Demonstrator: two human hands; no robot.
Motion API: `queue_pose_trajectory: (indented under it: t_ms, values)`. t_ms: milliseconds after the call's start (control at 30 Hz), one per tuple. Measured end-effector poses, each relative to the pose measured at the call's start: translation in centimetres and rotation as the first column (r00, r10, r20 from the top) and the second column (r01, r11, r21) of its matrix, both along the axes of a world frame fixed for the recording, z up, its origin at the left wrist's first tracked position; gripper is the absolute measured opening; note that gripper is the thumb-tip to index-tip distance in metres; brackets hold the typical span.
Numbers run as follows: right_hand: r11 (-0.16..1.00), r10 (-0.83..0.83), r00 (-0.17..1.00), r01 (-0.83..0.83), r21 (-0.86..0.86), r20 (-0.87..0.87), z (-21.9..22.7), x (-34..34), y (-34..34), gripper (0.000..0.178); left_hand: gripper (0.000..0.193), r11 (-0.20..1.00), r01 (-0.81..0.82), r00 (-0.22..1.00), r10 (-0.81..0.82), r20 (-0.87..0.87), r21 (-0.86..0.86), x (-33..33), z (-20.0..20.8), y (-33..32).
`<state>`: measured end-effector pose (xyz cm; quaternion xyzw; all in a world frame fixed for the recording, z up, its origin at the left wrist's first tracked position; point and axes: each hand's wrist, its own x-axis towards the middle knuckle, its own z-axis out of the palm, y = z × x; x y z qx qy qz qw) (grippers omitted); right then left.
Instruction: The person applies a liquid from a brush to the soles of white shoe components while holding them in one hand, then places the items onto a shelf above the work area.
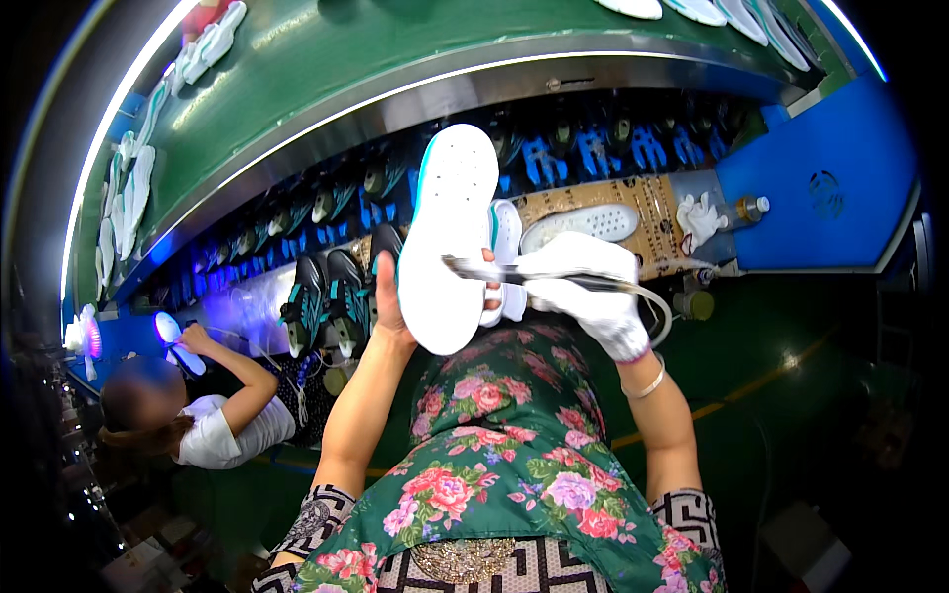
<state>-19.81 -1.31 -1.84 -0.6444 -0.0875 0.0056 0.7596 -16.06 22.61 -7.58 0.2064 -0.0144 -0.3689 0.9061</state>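
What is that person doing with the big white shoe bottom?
The person's bare left hand holds up a white shoe sole with a teal edge. Their gloved right hand holds a thin dark tool against it. Dark shoes sit on the line behind. Another person nearby handles another sole.

Cardboard sheet: a flat brown cardboard sheet with dark print lies just beyond the gloved fingers of the right hand and runs away to their right.
Print on the cardboard: small dark marks in rows along its far edge and right end, too blurred to make out.
Bottle: a small bottle with a yellow-brown cap lies at the right end of the cardboard, well to the right of those fingers.
Round mark: a faint round emblem, tone on tone, sits on the blue panel farther right of the fingers, past the bottle.
Boxes: dim pale boxes sit at the lower left, far from any fingers and too dark to tell more.
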Motion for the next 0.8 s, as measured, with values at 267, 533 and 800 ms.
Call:
queue_pose_trajectory:
  t_ms: [267,533,800]
  values:
    - [0.719,-0.54,0.749,0.648,0.253,-0.383,-8.1,-3.3,-4.1,0.019,0.099,0.994,-0.047,0.957,0.072,0.28,-0.095,13.4,8.8,-8.0]
    - [0.634,-0.492,0.678,0.709,0.308,-0.546,-14.5,-5.0,-3.8,0.022,0.074,0.995,0.104,0.949,-0.096,0.3,-0.011,15.8,10.5,-15.1]
    - [0.51,-0.514,0.64,0.764,0.396,-0.571,-18.8,-5.8,-5.1,0.023,0.031,0.162,-0.894,0.433,0.075,0.898,0.417,31.3,7.5,13.4]
